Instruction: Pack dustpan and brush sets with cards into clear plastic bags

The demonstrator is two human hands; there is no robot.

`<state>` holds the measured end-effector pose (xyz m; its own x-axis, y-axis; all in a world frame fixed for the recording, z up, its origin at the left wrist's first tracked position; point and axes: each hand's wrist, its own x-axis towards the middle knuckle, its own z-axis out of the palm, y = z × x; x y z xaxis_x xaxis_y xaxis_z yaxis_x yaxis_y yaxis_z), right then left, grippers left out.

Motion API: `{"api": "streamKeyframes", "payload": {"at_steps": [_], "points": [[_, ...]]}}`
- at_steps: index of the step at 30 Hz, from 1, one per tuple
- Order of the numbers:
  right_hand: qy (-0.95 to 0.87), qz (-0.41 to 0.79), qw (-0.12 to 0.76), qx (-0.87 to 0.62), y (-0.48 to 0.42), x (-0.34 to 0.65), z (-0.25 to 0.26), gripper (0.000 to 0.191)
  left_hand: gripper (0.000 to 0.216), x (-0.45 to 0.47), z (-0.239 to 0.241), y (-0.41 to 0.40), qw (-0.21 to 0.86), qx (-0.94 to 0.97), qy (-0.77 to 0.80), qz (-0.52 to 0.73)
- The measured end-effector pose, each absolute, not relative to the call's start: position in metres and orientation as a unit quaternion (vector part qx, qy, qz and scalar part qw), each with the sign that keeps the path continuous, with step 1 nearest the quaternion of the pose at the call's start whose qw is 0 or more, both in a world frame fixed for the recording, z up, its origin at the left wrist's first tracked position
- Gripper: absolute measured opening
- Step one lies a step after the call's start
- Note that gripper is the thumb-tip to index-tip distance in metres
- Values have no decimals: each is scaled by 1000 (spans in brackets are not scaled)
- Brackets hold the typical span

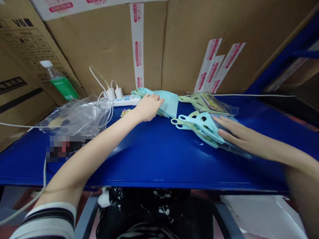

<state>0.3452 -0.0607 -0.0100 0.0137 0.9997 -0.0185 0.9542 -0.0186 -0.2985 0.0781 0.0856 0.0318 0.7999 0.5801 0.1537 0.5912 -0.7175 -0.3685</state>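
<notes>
Palm down, my left hand lies on a stack of light-blue dustpans at the back middle of the table, fingers reaching over them; its thumb is hidden. To the right, my right hand rests across the bristle ends of a pile of small hand brushes, fingers stretched out and thumb apart. The brushes have light-blue and pale-green handles with looped ends pointing left. Behind them sits a pale-green dustpan, partly inside a clear bag with a printed card.
The blue table backs onto large cardboard boxes. On its left are crumpled clear plastic bags, white cables and a blurred-out phone-like device. A power strip with chargers lies behind my left arm. A green-labelled bottle leans at the back left.
</notes>
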Motion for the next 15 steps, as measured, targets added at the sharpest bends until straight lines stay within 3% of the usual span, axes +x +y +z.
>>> {"api": "streamKeyframes", "payload": {"at_steps": [7,15], "points": [[-706,116,71,-695,-64,327,-9,93,38,44,33,78,187,-911,-362,-61],[-749,-58,155,-642,-60,327,-14,60,36,18,21,43,195,-905,-376,34]]}}
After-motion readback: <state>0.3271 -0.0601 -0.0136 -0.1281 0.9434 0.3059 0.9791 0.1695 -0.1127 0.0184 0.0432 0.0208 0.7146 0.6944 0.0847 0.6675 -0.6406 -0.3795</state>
